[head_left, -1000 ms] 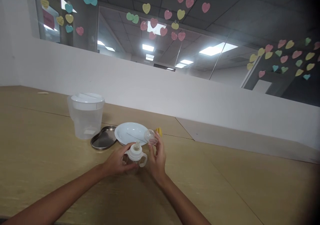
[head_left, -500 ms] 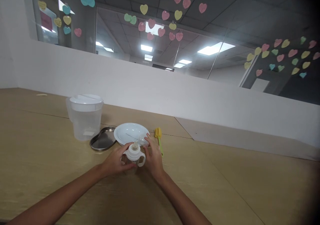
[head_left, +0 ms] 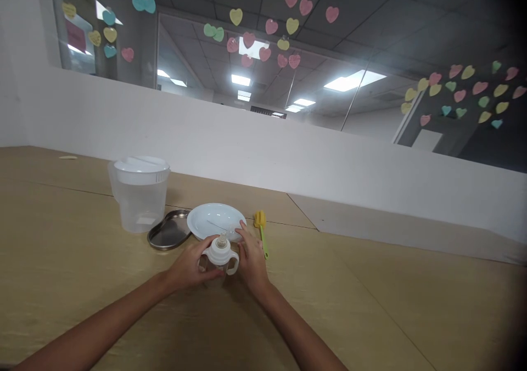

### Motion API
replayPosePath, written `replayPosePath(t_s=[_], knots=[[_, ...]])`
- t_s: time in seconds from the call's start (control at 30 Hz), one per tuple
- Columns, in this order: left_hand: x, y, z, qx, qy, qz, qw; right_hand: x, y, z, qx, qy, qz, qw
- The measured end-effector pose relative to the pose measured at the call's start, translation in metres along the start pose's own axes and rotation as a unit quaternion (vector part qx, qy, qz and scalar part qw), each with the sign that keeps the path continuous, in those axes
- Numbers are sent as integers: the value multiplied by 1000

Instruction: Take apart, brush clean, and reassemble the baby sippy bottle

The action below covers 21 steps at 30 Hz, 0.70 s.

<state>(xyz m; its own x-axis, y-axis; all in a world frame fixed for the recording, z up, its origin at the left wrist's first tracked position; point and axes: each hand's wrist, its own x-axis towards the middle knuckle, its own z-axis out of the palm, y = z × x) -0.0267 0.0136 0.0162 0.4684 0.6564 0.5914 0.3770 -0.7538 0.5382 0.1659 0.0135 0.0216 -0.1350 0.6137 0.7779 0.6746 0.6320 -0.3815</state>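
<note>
The left hand [head_left: 188, 265] had its fingers closed round the bottle [head_left: 220, 254], between the near and far edges of the desk [head_left: 349, 310]. Its long axis ran near upright, teat [head_left: 222, 240] up, one handle [head_left: 235, 262] toward the right hand [head_left: 252, 257], whose fingers were half curled, their hold impossible to tell. Nearer the far edge lay the plate [head_left: 206, 212] and brush [head_left: 259, 219].

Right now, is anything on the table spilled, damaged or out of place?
I see no spill or damage; the bottle in the left hand looks upright. A pale strip looks slightly odd, lying alone far left on the table; its identity is unclear.
</note>
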Motion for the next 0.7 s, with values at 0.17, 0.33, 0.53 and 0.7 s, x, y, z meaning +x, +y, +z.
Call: replayPosePath(t_s=[0.17,0.33,0.53,0.7], knots=[[0,1,-1,-6,7,-12,1000,3,2,0,6,-9,-14,1000],[0,-1,0,-5,18,-8,1000,7,4,-1,19,-32,-21,999],[-1,-2,1,-11,6,-19,1000,9,5,4,99,15,21,995],[-1,-3,1,-4,2,-17,1000,9,8,5,87,12,22,996]])
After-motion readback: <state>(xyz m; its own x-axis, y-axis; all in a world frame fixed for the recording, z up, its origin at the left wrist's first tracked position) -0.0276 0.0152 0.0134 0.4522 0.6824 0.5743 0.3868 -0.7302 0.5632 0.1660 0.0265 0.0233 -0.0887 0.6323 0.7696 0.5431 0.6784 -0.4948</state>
